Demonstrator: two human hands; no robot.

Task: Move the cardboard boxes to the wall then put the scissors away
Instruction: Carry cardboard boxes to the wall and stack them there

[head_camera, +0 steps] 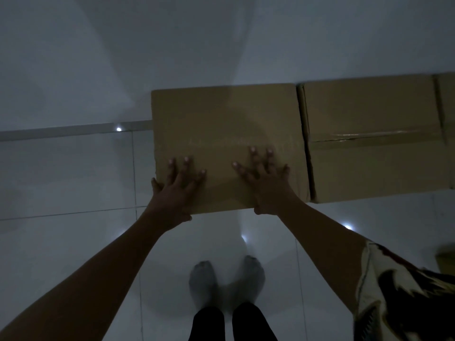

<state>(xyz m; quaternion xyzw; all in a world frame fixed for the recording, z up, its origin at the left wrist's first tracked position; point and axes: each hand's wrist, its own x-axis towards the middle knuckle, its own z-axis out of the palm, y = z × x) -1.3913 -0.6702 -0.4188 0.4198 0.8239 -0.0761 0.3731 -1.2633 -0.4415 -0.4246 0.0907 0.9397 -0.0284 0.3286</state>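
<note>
A brown cardboard box (221,119) stands on the tiled floor with its far side against the white wall (123,57). My left hand (177,185) lies flat on the box's top near its front left corner, fingers spread. My right hand (266,178) lies flat on the top near the front middle, fingers spread too. A second cardboard box (374,134), taped along its top seam, stands directly to the right, touching the first and also against the wall. No scissors are in view.
A third box's edge (448,99) shows at the far right. My two feet (226,281) stand on the glossy white floor tiles (73,180) just behind the box. A bit of cardboard (446,262) shows at the right edge.
</note>
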